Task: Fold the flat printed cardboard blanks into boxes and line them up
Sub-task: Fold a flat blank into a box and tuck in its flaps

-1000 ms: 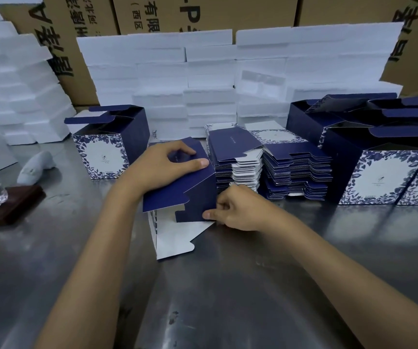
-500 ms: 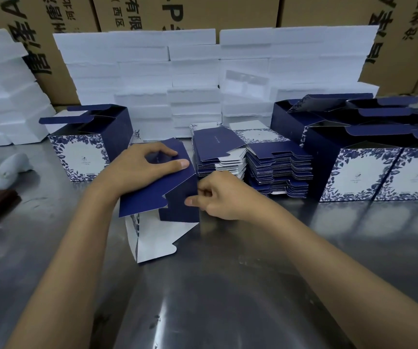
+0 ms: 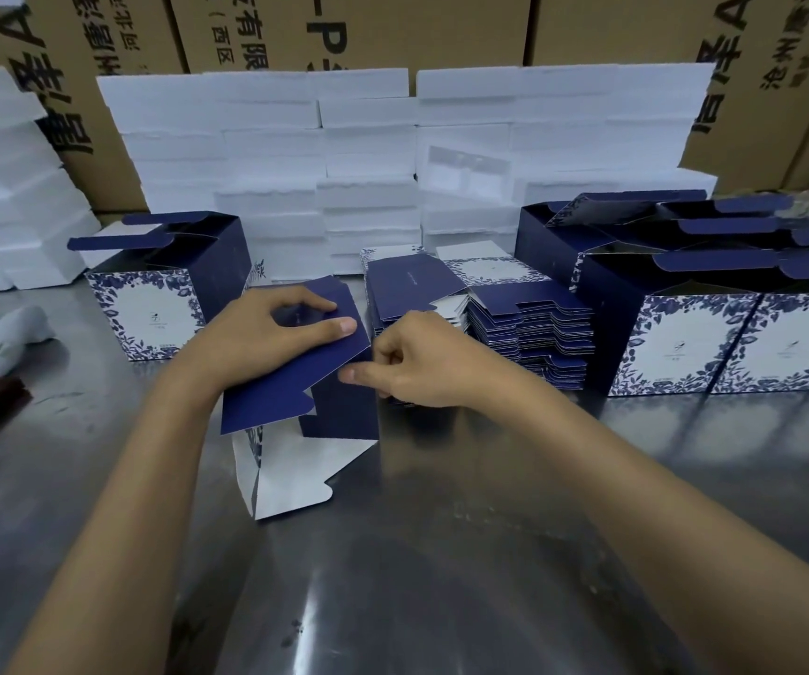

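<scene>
Left hand has its grip on the half-folded blank just left of the flat stack; right hand pinches 1 flap. Loose lower flap could crease against the table.

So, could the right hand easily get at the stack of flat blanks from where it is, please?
Probably yes: the right hand sits just in front of the stack of flat blanks, nothing between them, though it would first have to release the half-folded box.

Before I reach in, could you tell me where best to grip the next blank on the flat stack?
Pinch the top blank by its raised near-left edge, coming from the front left; that navy panel lies askew and lifted off the stack, probably leaving finger room.
</scene>
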